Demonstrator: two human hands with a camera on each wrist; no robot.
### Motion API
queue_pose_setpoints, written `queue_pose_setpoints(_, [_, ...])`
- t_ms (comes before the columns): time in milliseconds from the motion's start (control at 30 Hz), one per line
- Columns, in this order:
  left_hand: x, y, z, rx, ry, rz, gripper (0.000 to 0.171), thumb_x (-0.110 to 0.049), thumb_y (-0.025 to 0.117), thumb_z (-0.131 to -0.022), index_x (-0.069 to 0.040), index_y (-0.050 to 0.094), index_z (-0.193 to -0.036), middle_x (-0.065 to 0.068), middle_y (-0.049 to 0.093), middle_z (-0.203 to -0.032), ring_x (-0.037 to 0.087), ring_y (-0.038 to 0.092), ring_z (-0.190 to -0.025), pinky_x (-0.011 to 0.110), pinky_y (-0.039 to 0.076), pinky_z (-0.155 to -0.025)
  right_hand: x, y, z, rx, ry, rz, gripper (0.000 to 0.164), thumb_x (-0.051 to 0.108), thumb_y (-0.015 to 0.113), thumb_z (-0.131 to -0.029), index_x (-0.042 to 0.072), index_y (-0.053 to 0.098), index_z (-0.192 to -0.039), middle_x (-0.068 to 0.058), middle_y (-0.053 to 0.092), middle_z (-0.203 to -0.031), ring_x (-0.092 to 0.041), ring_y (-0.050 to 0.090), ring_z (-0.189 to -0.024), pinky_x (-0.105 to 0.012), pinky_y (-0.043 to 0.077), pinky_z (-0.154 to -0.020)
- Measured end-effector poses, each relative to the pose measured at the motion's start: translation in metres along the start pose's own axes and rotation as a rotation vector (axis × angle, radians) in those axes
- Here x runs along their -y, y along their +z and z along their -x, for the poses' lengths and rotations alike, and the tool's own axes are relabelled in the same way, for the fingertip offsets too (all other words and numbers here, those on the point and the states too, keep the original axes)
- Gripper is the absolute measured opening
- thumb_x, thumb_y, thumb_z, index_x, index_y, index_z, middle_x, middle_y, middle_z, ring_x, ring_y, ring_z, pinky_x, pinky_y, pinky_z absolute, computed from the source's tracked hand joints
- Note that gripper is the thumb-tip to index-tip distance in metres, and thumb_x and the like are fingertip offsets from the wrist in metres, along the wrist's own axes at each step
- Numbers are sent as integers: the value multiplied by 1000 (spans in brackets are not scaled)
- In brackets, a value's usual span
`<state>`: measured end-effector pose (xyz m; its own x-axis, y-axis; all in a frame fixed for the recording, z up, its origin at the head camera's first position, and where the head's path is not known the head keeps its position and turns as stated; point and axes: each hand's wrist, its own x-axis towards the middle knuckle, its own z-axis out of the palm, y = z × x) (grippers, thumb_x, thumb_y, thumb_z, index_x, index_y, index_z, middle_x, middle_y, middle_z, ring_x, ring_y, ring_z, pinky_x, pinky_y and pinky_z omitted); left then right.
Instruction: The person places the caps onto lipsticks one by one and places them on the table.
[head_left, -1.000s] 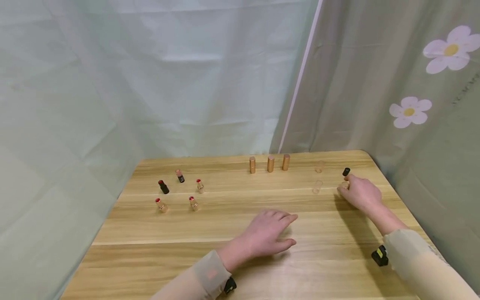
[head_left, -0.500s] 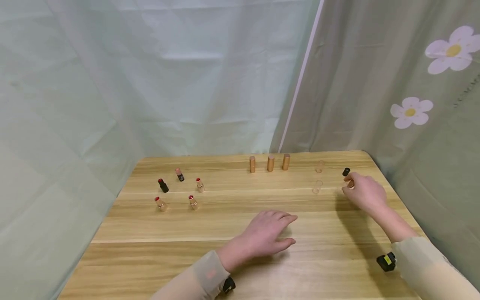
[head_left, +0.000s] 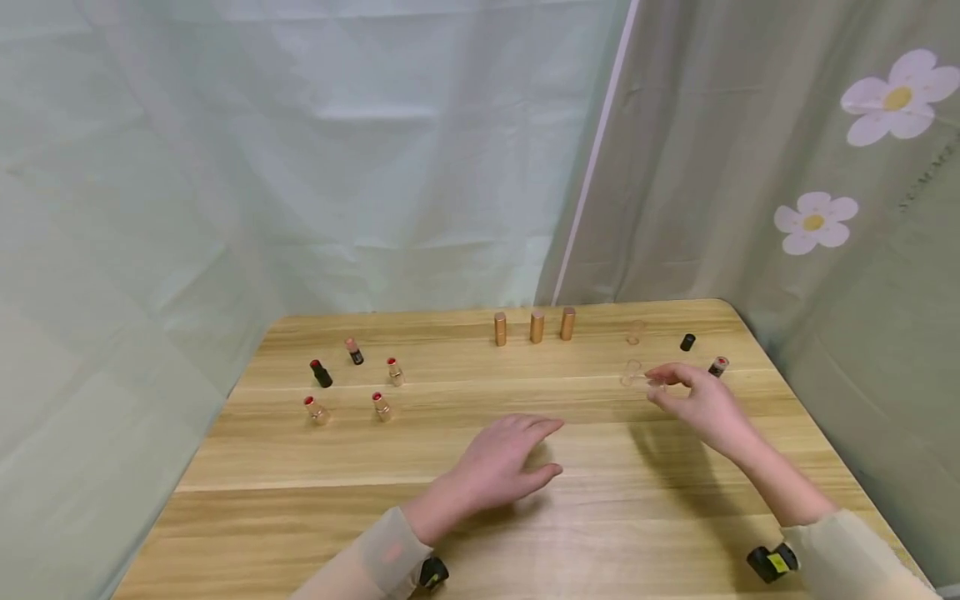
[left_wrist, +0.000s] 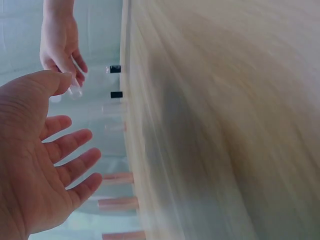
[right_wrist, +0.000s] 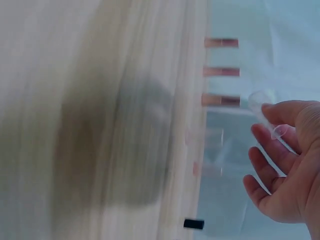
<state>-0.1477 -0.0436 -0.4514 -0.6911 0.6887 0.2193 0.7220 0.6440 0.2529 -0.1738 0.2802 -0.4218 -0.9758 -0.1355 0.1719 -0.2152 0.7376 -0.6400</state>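
Note:
My right hand [head_left: 701, 408] pinches a clear lipstick cap [right_wrist: 265, 112] between thumb and fingers, held above the right part of the table. Just beyond that hand stands an uncapped lipstick [head_left: 718, 367] with a dark base and a reddish top. Two more clear caps stand nearby, one at the back [head_left: 636, 333] and one closer [head_left: 632, 372]. A small black cap [head_left: 687, 342] sits behind the hand. My left hand [head_left: 498, 462] hovers over the middle of the table, fingers spread and holding nothing; its palm shows in the left wrist view.
Three copper-coloured tubes [head_left: 537, 327] stand at the table's back edge. Several uncapped lipsticks stand at the left, among them a black one [head_left: 321, 373] and a gold one [head_left: 382, 407]. A pale curtain [head_left: 360, 167] hangs behind the wooden table [head_left: 300, 508].
My right hand has lifted the clear cap from the lipstick at the right and moved left with it, leaving that lipstick in sight. The left hand keeps its spread pose.

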Motion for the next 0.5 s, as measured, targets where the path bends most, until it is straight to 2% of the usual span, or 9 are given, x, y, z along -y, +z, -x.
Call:
queue_pose_setpoints(267, [19, -19, 23, -48, -71, 52, 56, -49, 54, -89, -24, 43, -138, -8, 49, -132, 14, 45, -121, 38, 38, -98, 18, 28, 10, 23, 9, -177, 29, 31, 69, -84, 19, 63, -110, 2, 62, -109, -21, 51, -108, -45, 42, -85])
queue_pose_setpoints(400, [32, -33, 38, -85, -130, 79, 54, -49, 54, -90, -26, 44, -137, -10, 49, -132, 13, 43, -122, 38, 37, -99, 22, 39, 11, 22, -6, -175, 26, 24, 72, -82, 19, 63, -106, 2, 64, -104, -21, 53, -105, -49, 39, -88])
queue_pose_setpoints(500, [44, -45, 52, -144, -174, 82, 53, -48, 55, -89, -25, 46, -136, -8, 49, -132, 13, 43, -122, 39, 37, -99, 23, 45, 11, 18, -17, -150, 25, 24, 74, -80, 22, 64, -103, 5, 64, -102, -21, 52, -104, -50, 39, -88])
